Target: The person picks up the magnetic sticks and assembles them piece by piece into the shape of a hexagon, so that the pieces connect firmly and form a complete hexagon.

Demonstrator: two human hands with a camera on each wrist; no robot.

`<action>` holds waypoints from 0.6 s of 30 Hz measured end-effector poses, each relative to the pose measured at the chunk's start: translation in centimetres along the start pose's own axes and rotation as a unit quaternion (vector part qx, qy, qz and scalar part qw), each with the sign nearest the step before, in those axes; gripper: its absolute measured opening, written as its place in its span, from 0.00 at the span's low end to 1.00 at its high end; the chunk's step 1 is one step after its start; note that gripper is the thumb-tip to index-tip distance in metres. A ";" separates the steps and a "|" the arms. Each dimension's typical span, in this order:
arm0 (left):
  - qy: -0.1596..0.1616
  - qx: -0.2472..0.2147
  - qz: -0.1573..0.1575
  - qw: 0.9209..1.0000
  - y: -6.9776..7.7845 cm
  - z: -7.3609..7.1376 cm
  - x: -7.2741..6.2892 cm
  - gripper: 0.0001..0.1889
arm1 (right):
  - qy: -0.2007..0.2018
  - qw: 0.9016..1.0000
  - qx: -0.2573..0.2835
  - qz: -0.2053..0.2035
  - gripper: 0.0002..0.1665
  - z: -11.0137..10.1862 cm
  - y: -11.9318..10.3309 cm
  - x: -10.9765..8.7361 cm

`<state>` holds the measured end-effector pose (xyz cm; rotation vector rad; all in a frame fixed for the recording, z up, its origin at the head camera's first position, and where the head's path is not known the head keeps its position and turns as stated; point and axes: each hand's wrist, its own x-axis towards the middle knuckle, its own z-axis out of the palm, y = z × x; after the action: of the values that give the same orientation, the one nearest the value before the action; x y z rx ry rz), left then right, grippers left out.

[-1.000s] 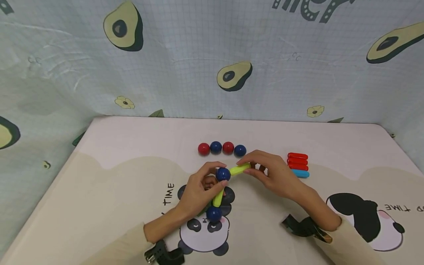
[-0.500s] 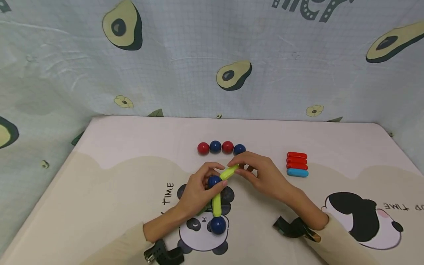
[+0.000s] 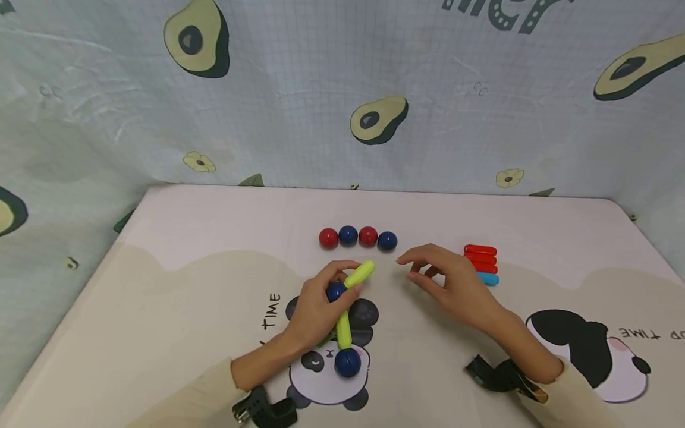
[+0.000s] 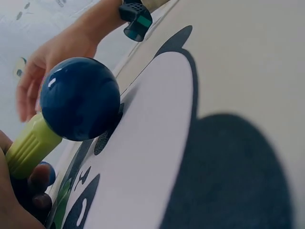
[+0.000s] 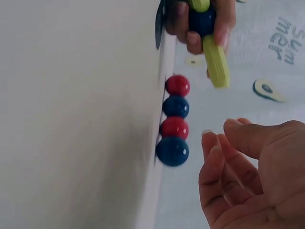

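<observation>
My left hand grips a joined piece around its upper blue ball. From that ball one yellow-green rod points up and away, and a second yellow-green rod runs down to another blue ball. In the left wrist view this lower ball looms large on the end of its ribbed rod. My right hand is held apart to the right with fingers loosely bent, and nothing lies between thumb and fingertips. The right wrist view shows the far rod's free end bare.
Beyond the hands a row holds a red ball, a blue ball, a second red ball and a second blue ball. Red rods and a light-blue rod lie stacked behind my right hand. A printed cloth covers the table.
My right hand has let go of the far yellow-green rod and moved away to the right. The joined piece has turned and shifted slightly left in my left hand.
</observation>
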<state>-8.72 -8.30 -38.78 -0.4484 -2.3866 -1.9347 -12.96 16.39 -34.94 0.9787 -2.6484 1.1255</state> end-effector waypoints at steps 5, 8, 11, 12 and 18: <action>0.004 -0.022 0.004 1.000 0.1 0.0 0.0 0.18 | 0.025 0.999 -0.010 0.041 0.24 -0.6 1.2 -0.3; 0.004 -0.034 0.003 0.999 0.0 0.0 0.1 0.17 | 0.024 0.998 0.006 0.064 0.23 -0.3 1.5 0.2; 0.004 -0.036 -0.005 0.999 0.0 0.0 0.1 0.16 | 0.016 0.996 0.015 0.082 0.25 0.3 1.5 1.2; 0.003 -0.038 -0.008 0.999 0.0 0.0 0.1 0.16 | 0.014 0.996 0.016 0.085 0.26 0.6 1.5 1.5; -0.001 -0.042 -0.011 0.999 0.0 -0.1 0.1 0.15 | 0.015 0.993 0.005 0.116 0.27 2.1 1.5 3.2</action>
<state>-8.85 -8.39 -38.75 -0.4296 -2.3282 -2.0514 -16.06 14.10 -36.28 0.6610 -2.7909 1.1865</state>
